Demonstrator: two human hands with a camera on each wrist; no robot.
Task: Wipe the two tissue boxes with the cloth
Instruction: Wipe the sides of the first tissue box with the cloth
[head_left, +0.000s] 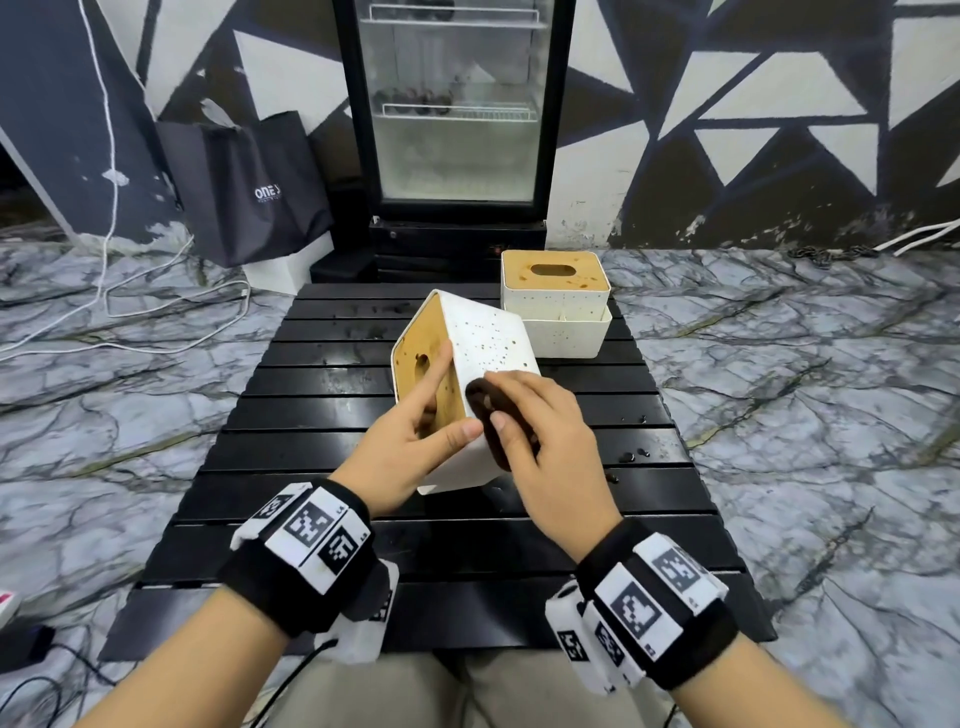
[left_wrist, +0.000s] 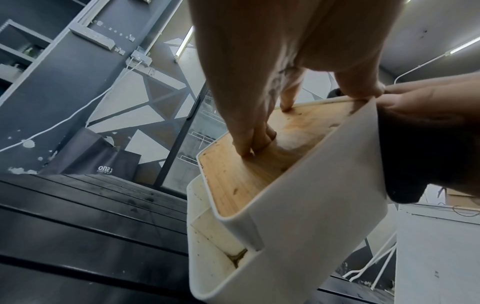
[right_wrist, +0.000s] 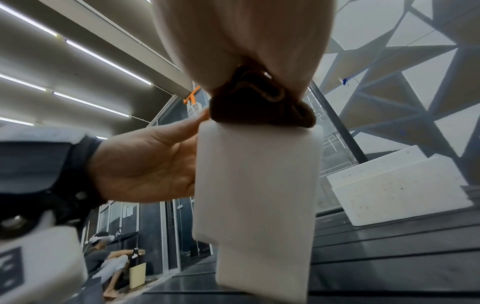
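Note:
A white speckled tissue box (head_left: 488, 343) with a wooden lid (head_left: 415, 358) is tipped up on the black slatted table (head_left: 322, 467), lid facing left. My left hand (head_left: 447, 397) grips it, fingers (left_wrist: 249, 144) hooked into the lid slot and thumb on the near edge. My right hand (head_left: 519, 410) holds a dark brown cloth (head_left: 485, 410) bunched against the box's white side (right_wrist: 254, 185); the cloth (right_wrist: 259, 107) sits near the upper corner. The second tissue box (head_left: 555, 291) stands upright at the table's back right, dark specks on its white side and wooden lid.
A glass-door fridge (head_left: 454, 104) stands behind the table, with a black bag (head_left: 249, 187) to its left. White cables (head_left: 130, 306) lie on the marble floor. Dark droplets (head_left: 631, 456) dot the table's right side. Another person (right_wrist: 109, 257) sits far off.

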